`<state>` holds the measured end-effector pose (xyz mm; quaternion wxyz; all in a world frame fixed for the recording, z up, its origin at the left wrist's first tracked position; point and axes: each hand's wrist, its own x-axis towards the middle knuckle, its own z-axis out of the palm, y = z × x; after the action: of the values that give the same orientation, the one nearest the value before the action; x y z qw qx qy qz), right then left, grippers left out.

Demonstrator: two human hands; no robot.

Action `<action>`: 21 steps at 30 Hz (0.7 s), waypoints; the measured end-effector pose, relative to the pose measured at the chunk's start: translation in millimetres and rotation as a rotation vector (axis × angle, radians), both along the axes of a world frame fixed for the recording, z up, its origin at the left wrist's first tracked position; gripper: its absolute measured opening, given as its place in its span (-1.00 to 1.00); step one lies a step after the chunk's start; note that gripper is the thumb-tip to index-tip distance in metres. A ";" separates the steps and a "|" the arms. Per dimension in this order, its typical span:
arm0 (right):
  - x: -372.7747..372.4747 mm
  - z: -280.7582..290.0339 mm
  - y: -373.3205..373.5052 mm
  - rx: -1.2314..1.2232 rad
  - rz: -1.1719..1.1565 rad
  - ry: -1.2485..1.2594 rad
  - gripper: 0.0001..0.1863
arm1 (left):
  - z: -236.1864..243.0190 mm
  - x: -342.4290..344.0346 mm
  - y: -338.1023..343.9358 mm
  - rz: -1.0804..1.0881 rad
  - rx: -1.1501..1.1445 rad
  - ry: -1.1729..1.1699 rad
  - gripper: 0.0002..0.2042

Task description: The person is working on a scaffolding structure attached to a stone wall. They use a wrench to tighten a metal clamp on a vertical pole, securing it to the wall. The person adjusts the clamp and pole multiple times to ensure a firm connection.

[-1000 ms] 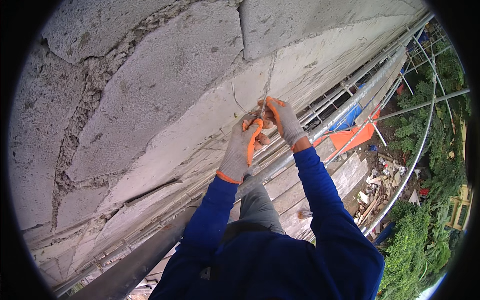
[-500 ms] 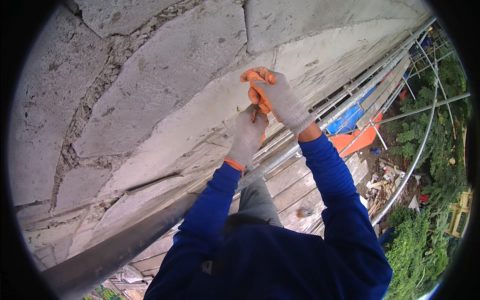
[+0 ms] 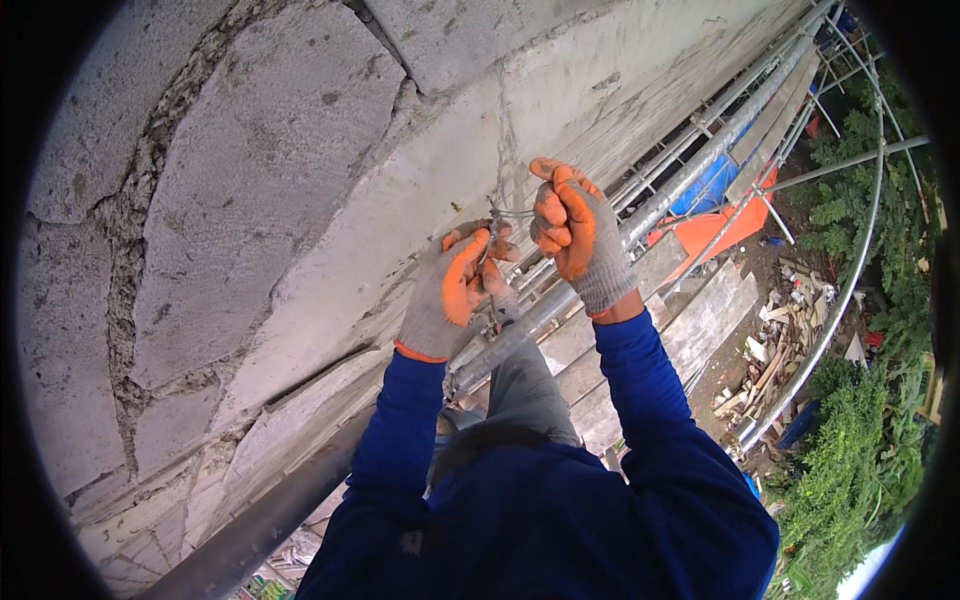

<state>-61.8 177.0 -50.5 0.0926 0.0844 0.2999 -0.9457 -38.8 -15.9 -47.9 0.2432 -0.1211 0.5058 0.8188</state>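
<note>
A thin metal wire [image 3: 511,213] sticks out from the pale rough wall, with a bend or twist between my hands. My left hand [image 3: 450,290], in a grey glove with orange coating, has its curled fingers on the lower part of the wire. My right hand [image 3: 582,238], gloved the same way, sits higher and to the right, fingers pinched on the wire's end. Both hands are just off the wall [image 3: 260,180]; the exact fingertip contact is partly hidden.
Metal scaffold tubes [image 3: 680,175] and plank decking [image 3: 700,340] run below the hands beside the wall; a dark pipe [image 3: 270,510] lies lower left. Beyond are orange sheeting [image 3: 720,230], blue sheeting [image 3: 700,190], rubble [image 3: 775,370] and green foliage [image 3: 840,480] far down.
Since half a second ago my hands have separated: the right moved down and rightward from over the left, the left moved leftward. The wire between them shows again. The view has shifted slightly.
</note>
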 end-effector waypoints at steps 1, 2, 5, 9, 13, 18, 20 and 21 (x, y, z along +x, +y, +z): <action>7.9 5.2 -3.3 0.110 -0.030 -0.031 -0.67 | -2.6 -0.9 -1.3 -0.002 -0.004 0.014 -0.67; 16.4 9.5 -11.3 0.220 -0.058 -0.063 -0.68 | -8.1 -1.2 -3.5 -0.003 -0.009 0.027 -0.66; 33.3 47.2 -33.4 0.852 -0.009 0.322 -0.74 | -26.7 6.4 -9.3 -0.112 -0.228 0.397 -0.68; 44.3 41.3 -53.5 1.335 -0.082 0.775 -0.70 | -11.9 4.7 -1.3 0.223 0.125 -0.121 -0.76; 58.1 -11.6 -29.7 0.282 -0.129 0.185 -0.71 | 12.6 -2.5 3.3 -0.022 -0.018 0.059 -0.77; 32.0 -57.1 -34.3 -0.289 -0.201 -0.012 -0.70 | 12.9 -3.5 2.8 0.022 -0.025 0.002 -0.75; 14.1 -82.4 -38.5 -0.338 -0.120 0.025 -0.60 | 13.5 -2.4 3.0 0.046 -0.008 -0.010 -0.76; 3.4 -97.3 -43.4 -0.260 -0.069 0.067 -0.56 | 11.6 -2.1 5.2 0.043 0.003 -0.018 -0.77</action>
<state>-58.4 133.6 -147.7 0.0600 0.0506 0.1746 -0.9815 -40.9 -10.7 -36.3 0.2300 -0.1389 0.4998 0.8234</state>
